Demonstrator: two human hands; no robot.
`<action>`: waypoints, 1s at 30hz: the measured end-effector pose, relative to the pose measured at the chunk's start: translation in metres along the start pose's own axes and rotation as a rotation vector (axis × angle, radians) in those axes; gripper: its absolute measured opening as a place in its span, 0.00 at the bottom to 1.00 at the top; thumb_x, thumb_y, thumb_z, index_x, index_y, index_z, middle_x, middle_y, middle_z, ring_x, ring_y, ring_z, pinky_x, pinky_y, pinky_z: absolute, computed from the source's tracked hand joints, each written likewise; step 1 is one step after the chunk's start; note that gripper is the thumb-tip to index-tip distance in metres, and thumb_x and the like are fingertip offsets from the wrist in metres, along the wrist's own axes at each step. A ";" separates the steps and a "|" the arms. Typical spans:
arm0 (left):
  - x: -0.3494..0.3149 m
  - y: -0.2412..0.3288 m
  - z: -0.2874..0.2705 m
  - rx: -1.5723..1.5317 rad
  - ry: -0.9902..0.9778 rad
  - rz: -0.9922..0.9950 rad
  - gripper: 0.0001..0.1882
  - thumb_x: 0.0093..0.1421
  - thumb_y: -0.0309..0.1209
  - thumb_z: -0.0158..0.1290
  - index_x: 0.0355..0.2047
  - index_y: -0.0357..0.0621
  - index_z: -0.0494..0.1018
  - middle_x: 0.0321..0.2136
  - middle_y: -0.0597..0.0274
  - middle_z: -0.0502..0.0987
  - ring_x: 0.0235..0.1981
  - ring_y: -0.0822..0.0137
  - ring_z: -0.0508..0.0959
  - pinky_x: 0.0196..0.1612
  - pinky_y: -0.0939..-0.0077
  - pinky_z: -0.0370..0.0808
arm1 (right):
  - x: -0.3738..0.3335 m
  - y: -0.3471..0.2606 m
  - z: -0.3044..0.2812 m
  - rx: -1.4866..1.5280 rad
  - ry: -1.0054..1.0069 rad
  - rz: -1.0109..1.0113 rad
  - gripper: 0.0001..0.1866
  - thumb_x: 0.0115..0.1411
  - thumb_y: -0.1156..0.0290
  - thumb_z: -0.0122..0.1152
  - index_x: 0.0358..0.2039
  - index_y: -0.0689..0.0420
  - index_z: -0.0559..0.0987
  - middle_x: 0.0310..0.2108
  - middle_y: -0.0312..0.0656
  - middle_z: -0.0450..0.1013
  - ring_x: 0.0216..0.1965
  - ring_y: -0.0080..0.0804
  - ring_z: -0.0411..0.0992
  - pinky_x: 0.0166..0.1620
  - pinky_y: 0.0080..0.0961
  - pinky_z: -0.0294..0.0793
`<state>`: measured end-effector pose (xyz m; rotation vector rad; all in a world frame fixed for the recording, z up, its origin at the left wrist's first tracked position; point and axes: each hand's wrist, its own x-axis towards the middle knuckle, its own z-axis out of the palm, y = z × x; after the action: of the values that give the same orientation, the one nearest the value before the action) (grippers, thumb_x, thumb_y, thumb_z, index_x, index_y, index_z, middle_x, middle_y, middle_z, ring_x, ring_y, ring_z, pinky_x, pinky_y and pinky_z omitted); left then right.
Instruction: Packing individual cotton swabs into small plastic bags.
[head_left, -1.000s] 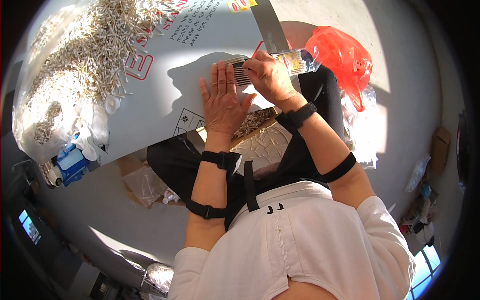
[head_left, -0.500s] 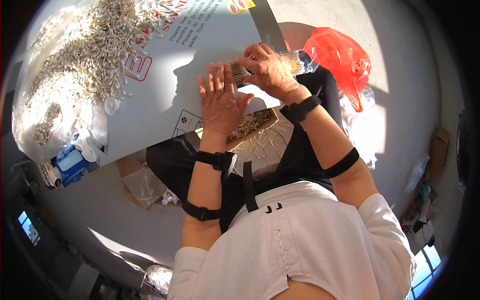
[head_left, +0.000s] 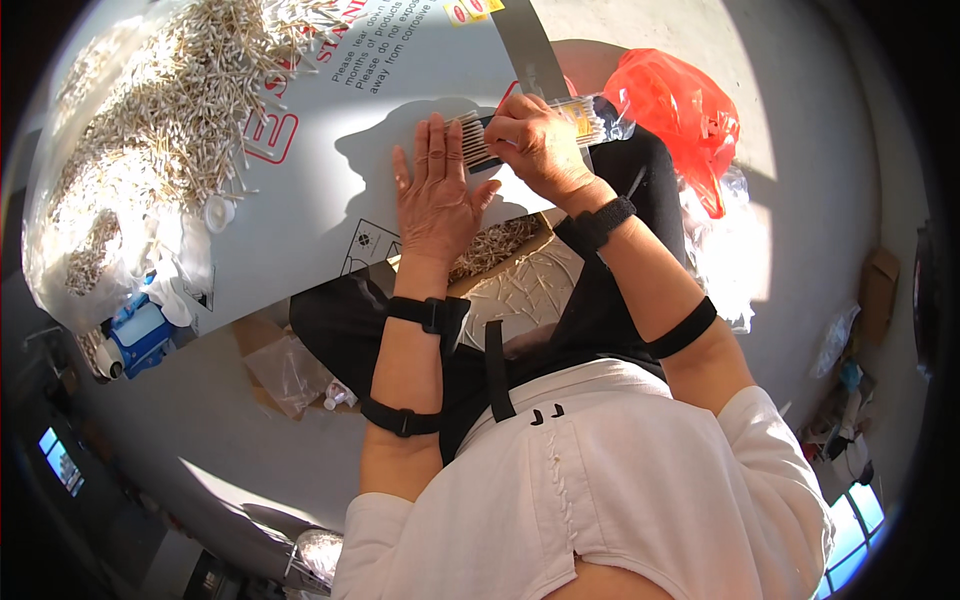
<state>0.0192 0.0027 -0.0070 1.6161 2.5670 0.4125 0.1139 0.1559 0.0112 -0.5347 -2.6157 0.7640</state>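
My left hand [head_left: 437, 205] lies flat on a grey board [head_left: 310, 200], its fingers stretched out along a neat row of cotton swabs [head_left: 474, 138]. Just right of that row, my right hand [head_left: 542, 150] is closed, with thumb and fingertips pinched together near the swab ends. What sits in the pinch is too small to make out. Beyond its knuckles shows a clear plastic packet [head_left: 592, 122] of cotton swabs with a yellow label. Part of the packet is hidden by my right hand.
A large heap of loose cotton swabs [head_left: 180, 110] covers the board's left side, in clear plastic. A red plastic bag [head_left: 670, 110] lies to the right. Below the board, a cardboard box [head_left: 520, 280] holds more swabs. A blue object [head_left: 145, 335] stands by the board's left corner.
My right hand has come slightly down and its fingers have drawn together, so more of the swab row shows. My left hand has shifted a little left, still flat.
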 end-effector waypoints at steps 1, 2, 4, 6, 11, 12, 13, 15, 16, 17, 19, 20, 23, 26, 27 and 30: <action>0.000 0.000 0.000 0.000 -0.001 -0.002 0.43 0.62 0.59 0.43 0.69 0.45 0.49 0.70 0.54 0.48 0.71 0.56 0.47 0.69 0.47 0.40 | 0.001 -0.001 0.000 -0.035 -0.030 -0.001 0.02 0.50 0.70 0.63 0.25 0.50 0.79 0.32 0.35 0.71 0.39 0.39 0.72 0.42 0.37 0.73; 0.000 0.001 0.000 0.000 -0.002 -0.003 0.43 0.63 0.59 0.42 0.69 0.45 0.49 0.70 0.54 0.48 0.71 0.56 0.46 0.69 0.47 0.39 | 0.003 -0.002 0.001 -0.036 -0.030 0.000 0.02 0.50 0.70 0.63 0.25 0.50 0.79 0.32 0.35 0.71 0.39 0.39 0.72 0.42 0.37 0.73; 0.000 0.000 -0.001 0.003 -0.009 -0.002 0.43 0.63 0.59 0.42 0.69 0.45 0.49 0.70 0.55 0.47 0.71 0.57 0.46 0.69 0.47 0.39 | 0.008 -0.002 0.001 -0.098 -0.116 0.053 0.04 0.49 0.70 0.64 0.28 0.51 0.80 0.34 0.37 0.72 0.42 0.41 0.72 0.44 0.37 0.74; 0.000 0.001 -0.001 0.005 -0.015 -0.001 0.43 0.63 0.59 0.42 0.69 0.45 0.48 0.70 0.55 0.47 0.71 0.57 0.46 0.69 0.47 0.38 | 0.010 -0.004 0.004 -0.066 -0.024 0.061 0.08 0.47 0.71 0.65 0.31 0.51 0.81 0.35 0.37 0.72 0.42 0.40 0.73 0.44 0.36 0.75; -0.001 0.001 -0.002 -0.012 0.011 0.003 0.43 0.61 0.56 0.47 0.68 0.43 0.50 0.69 0.53 0.49 0.71 0.57 0.48 0.69 0.45 0.41 | 0.017 0.000 0.001 -0.022 -0.027 0.081 0.19 0.44 0.73 0.68 0.40 0.50 0.83 0.37 0.39 0.72 0.45 0.40 0.73 0.46 0.35 0.75; -0.001 0.001 -0.001 -0.015 0.011 0.003 0.43 0.61 0.56 0.47 0.68 0.43 0.50 0.69 0.53 0.49 0.71 0.57 0.48 0.69 0.45 0.41 | 0.018 0.000 -0.001 0.006 -0.092 0.114 0.20 0.43 0.73 0.68 0.42 0.49 0.83 0.37 0.39 0.72 0.45 0.39 0.72 0.47 0.34 0.75; -0.001 0.000 -0.001 -0.002 -0.005 -0.003 0.43 0.62 0.57 0.45 0.69 0.44 0.49 0.70 0.55 0.49 0.71 0.58 0.47 0.69 0.46 0.40 | 0.018 0.000 -0.003 0.034 -0.157 0.148 0.22 0.43 0.73 0.68 0.43 0.49 0.82 0.37 0.39 0.72 0.46 0.39 0.72 0.47 0.34 0.74; 0.000 0.000 0.000 0.009 -0.020 -0.006 0.43 0.63 0.58 0.43 0.69 0.45 0.47 0.70 0.56 0.48 0.71 0.58 0.46 0.70 0.48 0.38 | 0.017 0.004 -0.001 0.033 -0.147 0.112 0.22 0.43 0.73 0.69 0.43 0.49 0.82 0.38 0.40 0.72 0.46 0.39 0.72 0.47 0.33 0.74; 0.000 0.001 -0.001 0.002 -0.023 -0.006 0.43 0.63 0.58 0.43 0.69 0.45 0.47 0.70 0.56 0.48 0.71 0.58 0.46 0.70 0.48 0.38 | 0.016 0.006 -0.001 0.033 -0.135 0.076 0.22 0.43 0.72 0.69 0.43 0.49 0.82 0.38 0.40 0.71 0.45 0.39 0.72 0.47 0.33 0.75; 0.001 0.001 -0.001 -0.005 -0.027 -0.005 0.42 0.63 0.57 0.43 0.69 0.45 0.48 0.70 0.56 0.48 0.71 0.58 0.46 0.70 0.48 0.38 | 0.014 0.009 -0.001 0.030 -0.134 0.078 0.22 0.43 0.72 0.69 0.43 0.49 0.82 0.38 0.40 0.71 0.45 0.39 0.72 0.47 0.33 0.75; 0.001 0.000 -0.001 -0.008 -0.026 -0.008 0.42 0.64 0.57 0.42 0.69 0.45 0.48 0.70 0.56 0.48 0.71 0.58 0.46 0.70 0.48 0.38 | 0.013 0.007 -0.003 -0.031 -0.107 -0.061 0.23 0.44 0.71 0.70 0.45 0.49 0.82 0.39 0.38 0.71 0.46 0.39 0.71 0.47 0.34 0.74; 0.000 0.000 0.000 -0.012 -0.025 -0.009 0.42 0.64 0.57 0.42 0.69 0.45 0.48 0.70 0.56 0.48 0.71 0.58 0.46 0.69 0.48 0.39 | 0.011 0.006 -0.004 -0.030 -0.108 -0.063 0.23 0.44 0.71 0.70 0.45 0.49 0.82 0.39 0.38 0.71 0.46 0.39 0.71 0.47 0.34 0.74; 0.000 0.000 0.000 -0.009 -0.027 -0.002 0.41 0.64 0.56 0.42 0.70 0.46 0.47 0.70 0.55 0.48 0.71 0.57 0.46 0.69 0.47 0.40 | 0.004 0.003 -0.007 -0.159 -0.064 -0.160 0.26 0.44 0.69 0.71 0.48 0.48 0.80 0.40 0.37 0.70 0.47 0.38 0.69 0.47 0.35 0.73; 0.000 -0.001 0.001 -0.015 -0.022 0.007 0.42 0.64 0.56 0.42 0.70 0.45 0.46 0.70 0.55 0.47 0.71 0.55 0.46 0.69 0.46 0.41 | -0.003 0.005 -0.005 -0.193 -0.062 -0.182 0.29 0.44 0.66 0.72 0.51 0.48 0.78 0.42 0.36 0.70 0.47 0.37 0.68 0.48 0.36 0.71; 0.000 -0.001 0.001 -0.016 -0.022 0.010 0.42 0.64 0.56 0.42 0.70 0.45 0.46 0.70 0.55 0.47 0.71 0.55 0.46 0.69 0.46 0.41 | -0.004 0.006 -0.005 -0.174 -0.064 -0.177 0.29 0.44 0.66 0.72 0.51 0.48 0.79 0.42 0.36 0.70 0.46 0.37 0.68 0.48 0.36 0.70; 0.000 -0.001 0.000 -0.008 -0.047 0.012 0.42 0.64 0.56 0.41 0.70 0.45 0.45 0.70 0.54 0.46 0.71 0.54 0.46 0.69 0.46 0.41 | -0.005 0.008 -0.004 -0.178 -0.057 -0.181 0.28 0.45 0.62 0.71 0.50 0.46 0.79 0.42 0.35 0.69 0.46 0.36 0.68 0.48 0.36 0.69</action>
<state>0.0181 0.0025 -0.0077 1.6200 2.5190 0.3806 0.1218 0.1617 0.0083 -0.3219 -2.7544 0.4997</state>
